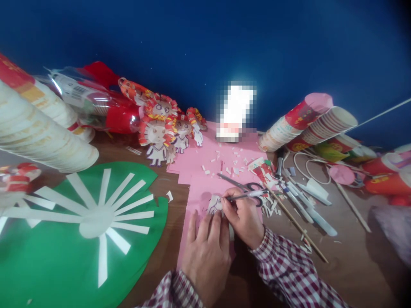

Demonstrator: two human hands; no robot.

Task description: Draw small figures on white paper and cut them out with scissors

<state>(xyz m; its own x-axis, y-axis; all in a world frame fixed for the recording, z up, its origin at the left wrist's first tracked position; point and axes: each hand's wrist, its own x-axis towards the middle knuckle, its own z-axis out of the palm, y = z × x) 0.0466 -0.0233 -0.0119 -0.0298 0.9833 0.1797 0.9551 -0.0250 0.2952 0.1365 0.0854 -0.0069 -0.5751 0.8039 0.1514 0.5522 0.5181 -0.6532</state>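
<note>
My right hand (242,216) is closed around a slim pen (252,194), whose tip points left over a small white paper cutout (214,203) with dark drawn lines. Flat on the lower part of that cutout lies my left hand (208,241), fingers stretched out and partly covering it. Both hands rest on pink paper (195,194). Just beyond the pen lies a pair of scissors (234,183) with dark handles. White paper scraps (236,162) are scattered across the pink sheet.
Left lies a green paper shape (141,239) with white strips (104,186) fanned out. Paper cup stacks (48,124) stand left, others (292,122) right. Decorated paper figures (157,137) lean behind. Craft knives (298,201) and a wooden stick (297,224) lie right. A blurred bright screen (237,111) stands at the back.
</note>
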